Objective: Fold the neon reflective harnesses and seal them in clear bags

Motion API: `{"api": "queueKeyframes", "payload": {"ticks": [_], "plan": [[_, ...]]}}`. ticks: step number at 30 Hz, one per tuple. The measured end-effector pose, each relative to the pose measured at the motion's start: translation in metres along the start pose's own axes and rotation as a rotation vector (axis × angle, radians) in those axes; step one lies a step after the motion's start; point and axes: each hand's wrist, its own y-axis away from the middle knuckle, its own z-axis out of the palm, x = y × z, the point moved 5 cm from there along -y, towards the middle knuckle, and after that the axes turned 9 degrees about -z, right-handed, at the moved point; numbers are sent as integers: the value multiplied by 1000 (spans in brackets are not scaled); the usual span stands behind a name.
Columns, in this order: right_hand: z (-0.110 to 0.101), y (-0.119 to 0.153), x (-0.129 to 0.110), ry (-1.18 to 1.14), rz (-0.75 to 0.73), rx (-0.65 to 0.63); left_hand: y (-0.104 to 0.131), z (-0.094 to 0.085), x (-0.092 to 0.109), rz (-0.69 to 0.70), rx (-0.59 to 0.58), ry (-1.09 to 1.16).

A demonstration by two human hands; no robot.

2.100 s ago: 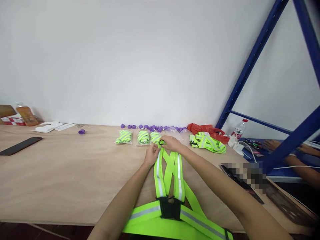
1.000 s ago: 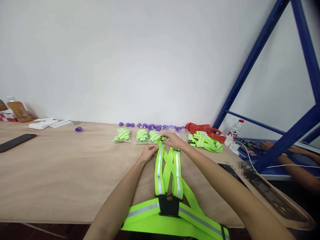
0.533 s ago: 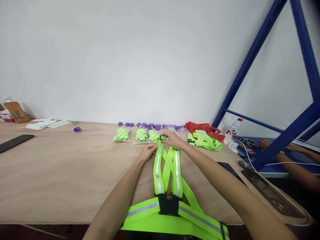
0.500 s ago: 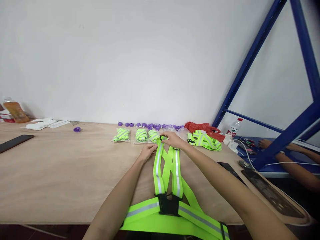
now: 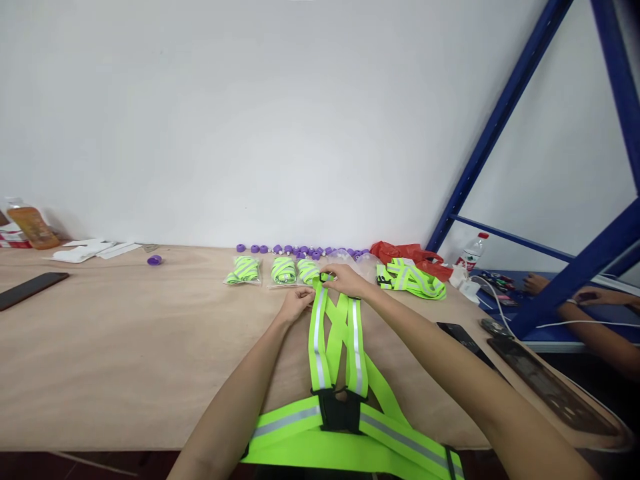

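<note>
A neon-green harness with silver reflective stripes (image 5: pixel 320 347) lies on the table, its lower straps at the near edge around a black centre piece (image 5: pixel 340 410). My right hand (image 5: pixel 345 279) pinches the top of its left shoulder strap at a black buckle (image 5: pixel 327 277). Closed beside that strap's left edge is my left hand (image 5: pixel 297 303), its fingertips pressed together at the strap; what they hold is too small to make out. Bagged green bundles (image 5: pixel 244 270) sit just beyond my hands.
Purple caps (image 5: pixel 287 250) line the wall. At the right are another green harness (image 5: pixel 413 279), a red bag (image 5: pixel 405 253), phones (image 5: pixel 465 343), a bottle (image 5: pixel 471 252) and a blue frame (image 5: pixel 493 133). Another person's hands (image 5: pixel 537 285) show beyond it. A dark phone (image 5: pixel 33 288) lies left.
The view has shifted very slightly. Both my hands keep their places at the strap top. At the far right, the other person's hands have moved a little.
</note>
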Motion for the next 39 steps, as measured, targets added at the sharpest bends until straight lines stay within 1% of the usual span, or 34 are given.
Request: {"api": "queueKeyframes", "payload": {"ticks": [7, 11, 14, 21, 29, 35, 39], "plan": [[2, 0, 7, 5, 16, -31, -1, 1, -3, 18, 22, -123], [3, 1, 13, 16, 13, -77, 4, 0, 3, 47, 27, -198], [4, 2, 14, 25, 16, -88, 7, -2, 7, 75, 48, -226], [12, -3, 11, 35, 17, -93, 8, 4, 9, 123, 55, -201], [12, -3, 8, 36, 14, -84, 5, 0, 7, 130, 59, -216], [11, -3, 6, 41, 26, -73, 8, 5, 10, 119, 54, -288], [13, -7, 7, 48, 37, -73, 10, 4, 16, 107, 107, -372]]}}
